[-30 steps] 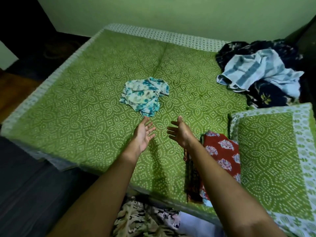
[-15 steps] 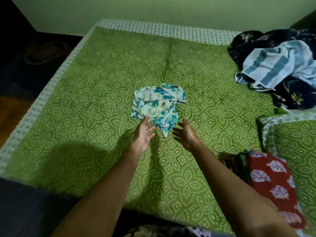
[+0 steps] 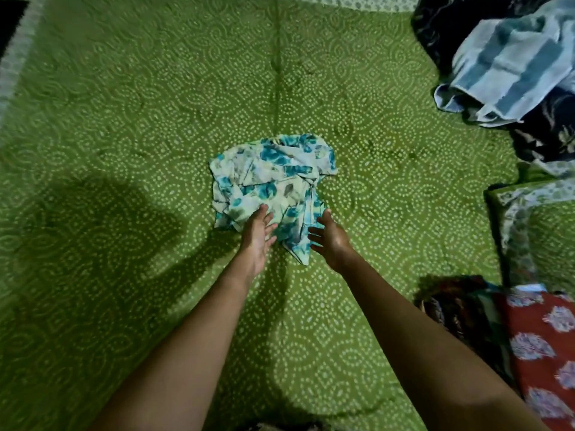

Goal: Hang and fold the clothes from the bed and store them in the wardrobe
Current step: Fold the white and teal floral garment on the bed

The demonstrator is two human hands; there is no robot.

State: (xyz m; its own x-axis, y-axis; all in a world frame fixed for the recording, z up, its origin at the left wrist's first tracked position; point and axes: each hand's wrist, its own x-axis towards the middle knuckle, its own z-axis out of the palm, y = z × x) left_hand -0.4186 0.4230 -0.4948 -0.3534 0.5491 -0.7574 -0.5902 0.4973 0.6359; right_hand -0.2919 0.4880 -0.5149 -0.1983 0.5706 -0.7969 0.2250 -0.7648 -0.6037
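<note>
Two bare forearms stretch out from the near edge over the bed (image 3: 124, 126), which has a green sheet with a white dotted pattern. Near right, a red cloth (image 3: 547, 353) with pale flower prints lies flat at the bed's edge. A dark patterned cloth (image 3: 460, 309) sits just beside it on its left, too dim to make out.

The left hand (image 3: 256, 236) is palm down, fingers straight and slightly spread, tips over the near left edge of the floral cloth (image 3: 273, 175). The right hand (image 3: 329, 241) is just beside it, fingers spread and loosely bent, at the cloth's near right corner. Neither hand grips anything. Cannot tell if the fingertips touch the fabric or hover just above it.

The floral cloth, white with blue-teal blotches, lies crumpled in a loose heap at mid-bed, well apart from the other clothes. A narrow tail of it points toward the gap between the two hands. A large shadow falls on the sheet to the left of the arms.

On the right, past the red cloth, is a pillow (image 3: 544, 231) in a matching green cover with a pale border. At far right, a blue-and-white striped towel (image 3: 510, 63) is bunched on top of a navy floral cloth (image 3: 547, 132). The sheet's pale border (image 3: 357, 1) runs along the far edge.
</note>
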